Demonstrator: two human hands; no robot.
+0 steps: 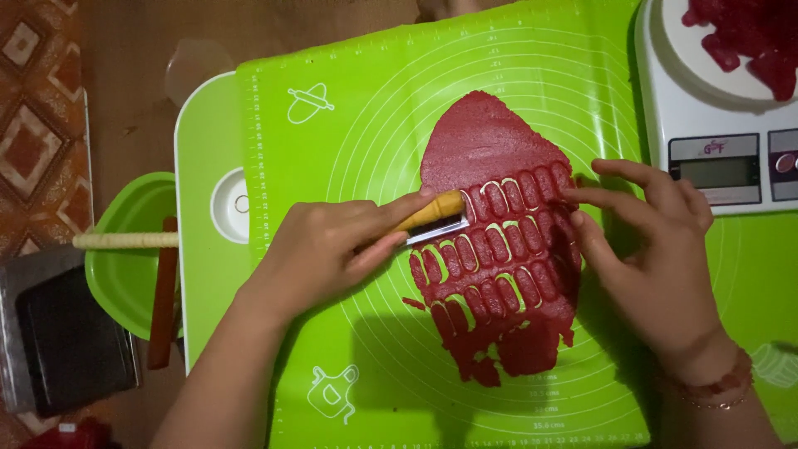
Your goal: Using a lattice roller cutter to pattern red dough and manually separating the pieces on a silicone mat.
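A flat sheet of red dough (486,141) lies on a green baking mat (366,108). Rows of small oblong pieces have been cut into its lower half. My left hand (320,249) grips a small metal cutter with an orange handle (434,213) and presses it at the left edge of the cut rows. My right hand (652,249) rests on the mat with its fingertips on the right edge of the dough, holding nothing. A bracelet sits on that wrist.
A white kitchen scale (715,125) with red dough pieces on its plate stands at the top right. A green plate (125,266) with a wooden stick and a red rod lies left. A dark tray (66,341) sits at the far left, over a patterned floor.
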